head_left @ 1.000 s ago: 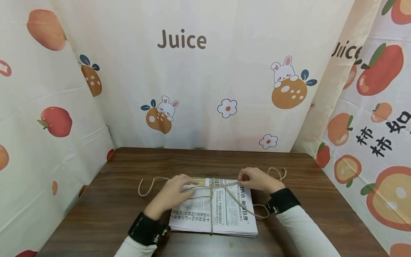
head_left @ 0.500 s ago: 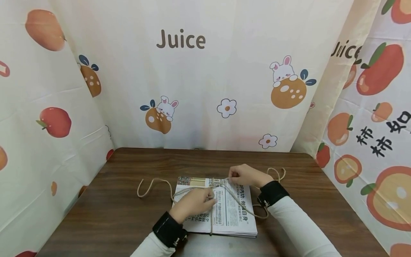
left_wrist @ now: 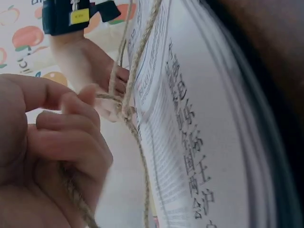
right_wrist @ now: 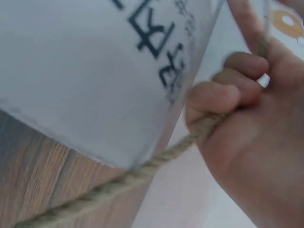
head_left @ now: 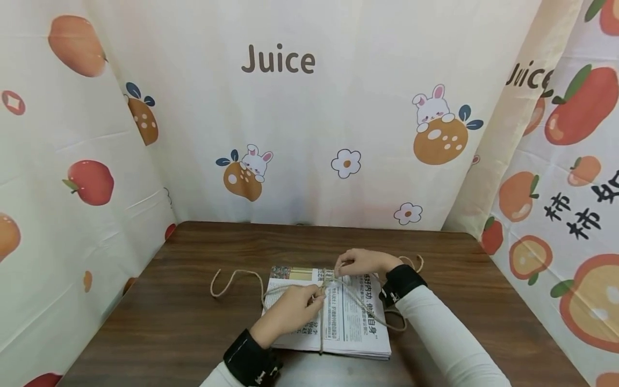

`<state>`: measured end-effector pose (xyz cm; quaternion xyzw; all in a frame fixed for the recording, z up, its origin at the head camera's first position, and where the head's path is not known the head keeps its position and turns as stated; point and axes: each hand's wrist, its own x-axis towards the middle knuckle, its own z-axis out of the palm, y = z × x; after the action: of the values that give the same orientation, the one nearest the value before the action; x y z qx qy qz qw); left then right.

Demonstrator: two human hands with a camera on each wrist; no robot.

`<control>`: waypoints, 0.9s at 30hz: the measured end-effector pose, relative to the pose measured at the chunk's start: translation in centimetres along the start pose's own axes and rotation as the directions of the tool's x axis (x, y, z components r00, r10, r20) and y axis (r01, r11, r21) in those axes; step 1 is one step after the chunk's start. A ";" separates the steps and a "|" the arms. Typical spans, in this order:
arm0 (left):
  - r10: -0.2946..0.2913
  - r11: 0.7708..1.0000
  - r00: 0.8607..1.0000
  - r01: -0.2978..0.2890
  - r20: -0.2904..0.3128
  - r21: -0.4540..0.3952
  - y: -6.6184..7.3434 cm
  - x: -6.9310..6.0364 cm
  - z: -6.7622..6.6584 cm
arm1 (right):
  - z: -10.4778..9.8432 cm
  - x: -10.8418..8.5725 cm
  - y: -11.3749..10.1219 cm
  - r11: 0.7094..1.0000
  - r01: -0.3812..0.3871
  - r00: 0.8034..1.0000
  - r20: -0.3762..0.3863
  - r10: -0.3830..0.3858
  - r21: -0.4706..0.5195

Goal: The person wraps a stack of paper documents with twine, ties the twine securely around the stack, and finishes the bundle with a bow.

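Observation:
A stack of newspapers [head_left: 355,344] lies on the table with a twine [head_left: 322,322] round it. The strands cross near the top middle of the stack, and the left wrist view shows this crossing [left_wrist: 125,111] close up. My left hand [head_left: 292,309] is over the left half of the papers, its curled fingers [left_wrist: 71,128] gripping one strand. Above the upper right of the stack, my right hand [head_left: 365,262] holds another strand; in the right wrist view its fingers [right_wrist: 213,97] curl round the twine [right_wrist: 137,175]. Whether the crossing is a knot I cannot tell.
One loose twine end [head_left: 224,287] curves over the dark wooden table [head_left: 159,328] left of the stack. Another end [head_left: 417,262] loops behind my right wrist, and a slack bend [head_left: 398,325] lies right of the papers. A printed curtain [head_left: 300,118] surrounds the table.
My left hand has moved right and down from the stack's left edge toward the middle. The right hand has moved left, closer to the twine crossing. The head view has shifted slightly.

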<state>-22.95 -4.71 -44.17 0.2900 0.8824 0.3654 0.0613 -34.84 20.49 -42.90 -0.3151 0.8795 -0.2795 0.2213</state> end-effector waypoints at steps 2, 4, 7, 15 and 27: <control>0.007 0.999 1.000 -0.005 0.020 -0.049 0.1 -0.3 0.0 | -0.3 0.0 0.2 0.999 -0.008 1.000 0.010 0.007 0.031; 0.009 0.998 0.999 -0.007 0.031 -0.069 0.2 -0.6 0.0 | -0.4 0.0 0.4 1.000 -0.002 1.000 -0.019 0.002 0.025; 0.016 0.999 0.999 -0.014 0.039 -0.049 0.3 -1.1 -0.1 | -0.5 0.1 0.7 0.999 -0.008 0.993 -0.115 0.005 -0.031; 0.097 0.994 0.969 -0.083 0.229 -0.068 0.1 -3.1 -0.5 | -0.8 0.6 1.5 0.991 -0.109 0.957 -0.278 0.084 -0.075; -0.043 0.962 0.950 0.122 0.308 -0.243 0.2 -2.9 0.7 | -0.5 0.2 0.2 0.993 -0.104 0.985 -0.147 0.093 -0.064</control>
<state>-20.24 -5.76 -44.83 0.2939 0.8188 0.4267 0.2471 -35.39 20.65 -42.72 -0.2581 0.9171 -0.2583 0.1597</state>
